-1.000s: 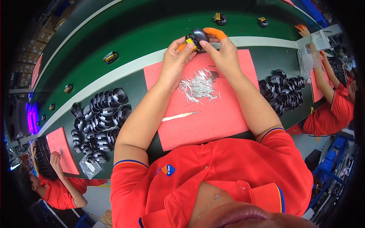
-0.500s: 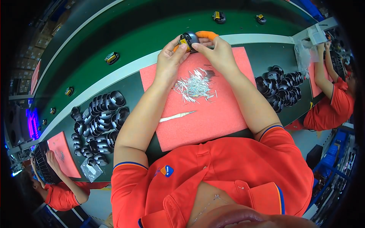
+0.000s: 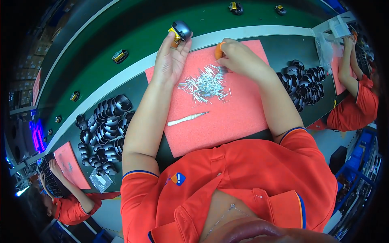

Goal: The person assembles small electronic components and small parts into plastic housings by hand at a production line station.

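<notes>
Over the near edge of the green belt, my left hand [image 3: 172,60] grips a rounded dark-grey device housing [image 3: 182,29] with a yellow-wrapped block [image 3: 174,33] on its side. Low over the pink foam mat [image 3: 239,121], my right hand [image 3: 239,54] has its fingers drawn together, an orange finger cot [image 3: 219,51] on one of them. Its fingertips are by a few thin dark strips [image 3: 223,70]; whether they pinch one is hidden. Right beside lies a loose heap of thin white strips [image 3: 204,86]. A pointed tool with a white-wrapped handle [image 3: 186,118] rests nearer me on the mat.
Rows of black curved shells [image 3: 106,131] stand left of the mat, and more shells [image 3: 302,85] to the right. Similar devices [image 3: 120,56] sit spaced along the green conveyor belt [image 3: 146,24]. Co-workers in red shirts work at both sides, one by a clear plastic bag [image 3: 324,50].
My hands have parted. The left has carried the device up and left; the right has let go of it and come down toward the dark strips.
</notes>
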A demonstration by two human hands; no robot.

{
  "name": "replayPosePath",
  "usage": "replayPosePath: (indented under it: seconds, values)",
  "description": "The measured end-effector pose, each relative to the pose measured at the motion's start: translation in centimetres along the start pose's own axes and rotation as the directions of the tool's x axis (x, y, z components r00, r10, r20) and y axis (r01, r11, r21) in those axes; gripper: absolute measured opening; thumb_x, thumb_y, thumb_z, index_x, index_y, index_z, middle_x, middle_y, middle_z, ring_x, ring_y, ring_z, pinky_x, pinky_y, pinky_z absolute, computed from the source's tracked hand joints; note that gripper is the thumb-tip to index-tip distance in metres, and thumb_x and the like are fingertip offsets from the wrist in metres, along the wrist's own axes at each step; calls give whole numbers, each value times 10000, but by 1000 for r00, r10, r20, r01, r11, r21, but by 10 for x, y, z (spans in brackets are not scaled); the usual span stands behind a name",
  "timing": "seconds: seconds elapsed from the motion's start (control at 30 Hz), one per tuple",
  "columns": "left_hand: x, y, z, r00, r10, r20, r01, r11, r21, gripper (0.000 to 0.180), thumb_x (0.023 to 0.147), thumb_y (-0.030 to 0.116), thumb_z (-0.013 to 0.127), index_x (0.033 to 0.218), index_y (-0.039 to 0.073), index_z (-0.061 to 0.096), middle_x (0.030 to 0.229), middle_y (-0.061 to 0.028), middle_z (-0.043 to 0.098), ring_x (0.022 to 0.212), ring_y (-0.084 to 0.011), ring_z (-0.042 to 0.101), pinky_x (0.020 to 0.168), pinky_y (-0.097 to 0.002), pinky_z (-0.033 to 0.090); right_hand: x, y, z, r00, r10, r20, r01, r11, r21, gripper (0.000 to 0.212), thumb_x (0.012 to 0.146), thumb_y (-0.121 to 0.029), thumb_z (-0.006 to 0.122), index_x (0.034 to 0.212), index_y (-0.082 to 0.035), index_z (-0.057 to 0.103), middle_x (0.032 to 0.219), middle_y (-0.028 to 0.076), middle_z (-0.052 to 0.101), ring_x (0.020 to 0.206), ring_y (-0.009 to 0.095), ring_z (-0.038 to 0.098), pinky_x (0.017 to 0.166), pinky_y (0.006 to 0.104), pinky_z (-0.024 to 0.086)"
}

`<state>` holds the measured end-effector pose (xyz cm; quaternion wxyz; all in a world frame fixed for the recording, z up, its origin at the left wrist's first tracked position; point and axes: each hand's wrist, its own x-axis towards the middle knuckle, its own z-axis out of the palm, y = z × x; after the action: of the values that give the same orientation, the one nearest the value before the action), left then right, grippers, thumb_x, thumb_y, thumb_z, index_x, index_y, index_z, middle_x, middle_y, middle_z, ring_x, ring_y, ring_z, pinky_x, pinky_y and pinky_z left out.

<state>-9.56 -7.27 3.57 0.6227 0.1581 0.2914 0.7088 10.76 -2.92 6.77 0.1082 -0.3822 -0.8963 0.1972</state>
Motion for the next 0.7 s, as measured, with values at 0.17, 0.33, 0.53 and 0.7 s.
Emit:
replayPosePath:
  seconds: [0.17, 0.33, 0.53, 0.7]
  values:
    - [-3, 2, 3, 1000, 9, -22, -12, 994, -107, 368, 946, 265, 541, 1199, 18, 437, 1179, -154, 513, 1100, -277, 575, 940, -340, 505, -2, -7, 5, 1000, -16, 17, 19, 991, -132, 212, 823, -126, 619, 838, 84, 595, 937, 202, 582, 875, 355, 590, 803, 402, 465]
    - [-5, 4, 1, 1000, -13, 27, 13, 1000, -15, 363, 983, 304, 445, 1202, 14, 427, 1142, -154, 546, 1039, -255, 607, 835, -300, 543, -1, -5, 4, 998, 14, 58, -7, 994, -108, 223, 849, -136, 597, 874, 85, 581, 944, 213, 585, 880, 355, 592, 782, 408, 462]
    - [-6, 0, 1, 990, 36, 139, -73, 960, 271, 393, 1000, 347, 387, 1231, 31, 424, 1070, -139, 583, 799, -158, 603, 650, -239, 501, 9, 4, -3, 981, 183, 68, -194, 952, 236, 200, 900, -146, 560, 980, 37, 571, 842, 136, 608, 763, 230, 596, 697, 335, 464]
    - [-14, -7, 12, 977, 79, 198, -183, 783, 595, 457, 938, 282, 554, 1293, 38, 401, 1029, -102, 569, 722, -91, 546, 634, -203, 443, 20, 20, 15, 964, 254, -75, -169, 809, 563, 212, 911, -155, 568, 1044, 8, 593, 819, 44, 613, 728, 107, 553, 693, 261, 458]
